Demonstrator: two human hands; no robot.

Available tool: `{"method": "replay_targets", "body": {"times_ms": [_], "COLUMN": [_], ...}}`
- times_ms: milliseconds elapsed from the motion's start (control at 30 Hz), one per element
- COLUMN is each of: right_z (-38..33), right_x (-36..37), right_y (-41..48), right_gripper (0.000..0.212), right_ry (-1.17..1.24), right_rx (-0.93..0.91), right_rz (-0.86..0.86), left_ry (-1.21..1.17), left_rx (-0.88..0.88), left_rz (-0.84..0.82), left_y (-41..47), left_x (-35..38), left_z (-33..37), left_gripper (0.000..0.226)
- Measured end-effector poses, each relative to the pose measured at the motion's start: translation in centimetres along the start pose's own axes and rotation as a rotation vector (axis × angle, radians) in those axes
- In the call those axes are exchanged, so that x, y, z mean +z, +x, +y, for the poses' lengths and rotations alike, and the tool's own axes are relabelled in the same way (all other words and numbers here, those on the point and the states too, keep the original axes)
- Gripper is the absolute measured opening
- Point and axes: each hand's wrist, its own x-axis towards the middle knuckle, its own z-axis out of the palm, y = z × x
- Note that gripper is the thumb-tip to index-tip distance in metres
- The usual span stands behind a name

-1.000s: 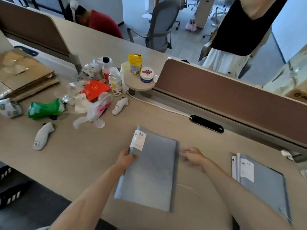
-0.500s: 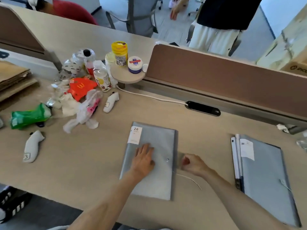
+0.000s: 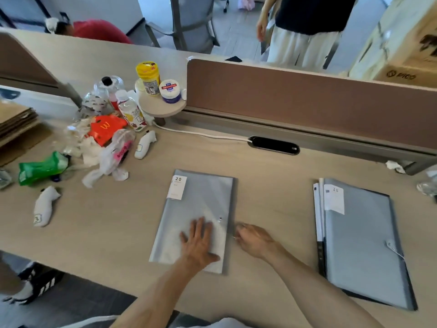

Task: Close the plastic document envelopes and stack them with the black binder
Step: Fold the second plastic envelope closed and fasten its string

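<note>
A grey plastic document envelope (image 3: 203,197) with a white "20" label lies flat on the desk in front of me. My left hand (image 3: 198,242) rests flat on its lower half, fingers spread, just left of its small metal button (image 3: 220,218). My right hand (image 3: 255,240) is at the envelope's right edge, fingertips pinched together on a thin closure string. To the right lies a second grey envelope (image 3: 361,245) with its string around its button. The black binder (image 3: 321,259) is under it, showing along the left and lower edges.
Clutter fills the desk's left: a green packet (image 3: 42,168), two white controllers (image 3: 46,205) (image 3: 144,145), a red paper bag (image 3: 105,129), bottles and cardboard (image 3: 16,121). A brown divider (image 3: 307,98) and cable port (image 3: 274,145) bound the back. A person (image 3: 305,27) stands behind.
My left hand left the envelope's top-left corner and now lies flat on its lower half. My right hand stayed at the right edge.
</note>
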Motion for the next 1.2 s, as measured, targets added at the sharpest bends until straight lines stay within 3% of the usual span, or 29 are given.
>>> {"method": "replay_targets", "body": {"times_ms": [367, 500, 633, 867, 1100, 1200], "right_z": [6.5, 6.0, 3.2, -1.9, -4.3, -4.8], "right_x": [-2.7, -4.4, -5.2, -4.9, -4.0, -3.6], "right_y": [-3.5, -2.9, -1.4, 2.3, 5.5, 7.1], "right_gripper": [0.018, 0.013, 0.021, 0.010, 0.021, 0.007], "right_ry": [-0.126, 0.220, 0.520, 0.771, 0.526, 0.324], "right_rx": [-0.017, 0.104, 0.154, 0.172, 0.213, 0.151], "right_rz": [-0.098, -0.095, -0.048, -0.090, -0.177, -0.240], "left_ry": [0.027, 0.078, 0.131, 0.290, 0.283, 0.261], "left_rx": [-0.007, 0.014, 0.072, 0.280, 0.463, 0.562], "left_rz": [-0.005, 0.009, 0.000, -0.043, 0.015, 0.047], "left_y": [-2.0, -1.8, -2.0, -1.4, 0.2, 1.0], "left_x": [1.1, 0.7, -0.1, -0.5, 0.3, 0.0], "left_z": [-0.3, -0.8, -1.4, -4.1, -7.0, -7.8], "left_gripper": [0.105, 0.092, 0.075, 0.086, 0.069, 0.063]}}
